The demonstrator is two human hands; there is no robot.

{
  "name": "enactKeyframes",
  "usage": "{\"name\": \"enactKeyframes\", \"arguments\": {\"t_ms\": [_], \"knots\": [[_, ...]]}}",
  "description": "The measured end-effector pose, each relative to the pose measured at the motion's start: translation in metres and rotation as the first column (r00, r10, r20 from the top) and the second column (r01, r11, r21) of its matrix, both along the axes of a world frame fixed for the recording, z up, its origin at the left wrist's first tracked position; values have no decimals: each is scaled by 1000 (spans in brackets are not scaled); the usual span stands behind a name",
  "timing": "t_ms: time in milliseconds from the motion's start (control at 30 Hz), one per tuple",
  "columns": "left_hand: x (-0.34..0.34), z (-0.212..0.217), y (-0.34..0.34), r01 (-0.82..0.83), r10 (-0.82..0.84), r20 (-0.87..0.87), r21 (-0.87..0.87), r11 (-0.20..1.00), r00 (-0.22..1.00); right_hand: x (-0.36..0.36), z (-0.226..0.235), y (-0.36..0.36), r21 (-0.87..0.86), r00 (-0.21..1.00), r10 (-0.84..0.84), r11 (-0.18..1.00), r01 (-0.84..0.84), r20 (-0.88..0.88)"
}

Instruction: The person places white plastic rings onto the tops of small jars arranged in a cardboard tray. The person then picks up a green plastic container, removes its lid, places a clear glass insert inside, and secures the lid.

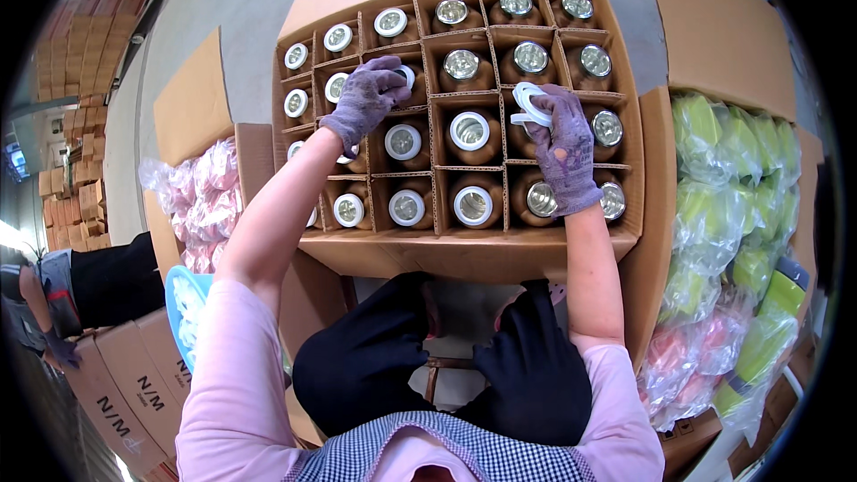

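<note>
An open cardboard carton (464,254) with a grid of dividers holds several brown bottles with shiny metal mouths (462,63). Some bottles carry a white ring on top (403,141). My left hand (369,94), in a purple-grey knit glove, presses down on a white ring over a bottle in the second row. My right hand (564,147), gloved the same, holds a small stack of white rings (530,105) above the cells on the right side of the carton.
A box of pink items in clear bags (203,201) stands to the left, with a blue basket (186,299) below it. On the right sits a box of green and pink bagged items (732,214). Another person (80,286) sits at far left beside stacked cartons (134,393).
</note>
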State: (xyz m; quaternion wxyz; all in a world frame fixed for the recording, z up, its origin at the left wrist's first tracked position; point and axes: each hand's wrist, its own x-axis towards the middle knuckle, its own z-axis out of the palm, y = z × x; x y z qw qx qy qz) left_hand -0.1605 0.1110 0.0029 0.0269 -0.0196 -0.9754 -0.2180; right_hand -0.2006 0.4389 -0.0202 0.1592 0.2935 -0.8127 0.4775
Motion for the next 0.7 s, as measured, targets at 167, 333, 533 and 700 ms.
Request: {"name": "enactKeyframes", "arguments": {"t_ms": [167,333,533,700], "knots": [[-12,3,16,-1,4,17,-158,987,1000,1,-1,-1,26,1000,-26,999,27,-3],[-9,1,-2,109,-110,-12,-50,993,994,2,1,-1,-56,1000,3,998,-2,19],[-33,48,38,248,-84,367,-426,870,926,9,4,-6,-205,981,80,978,-43,175],[-25,91,111,278,-347,83,439,855,934,17,16,-4,-310,878,195,949,-57,438]]}}
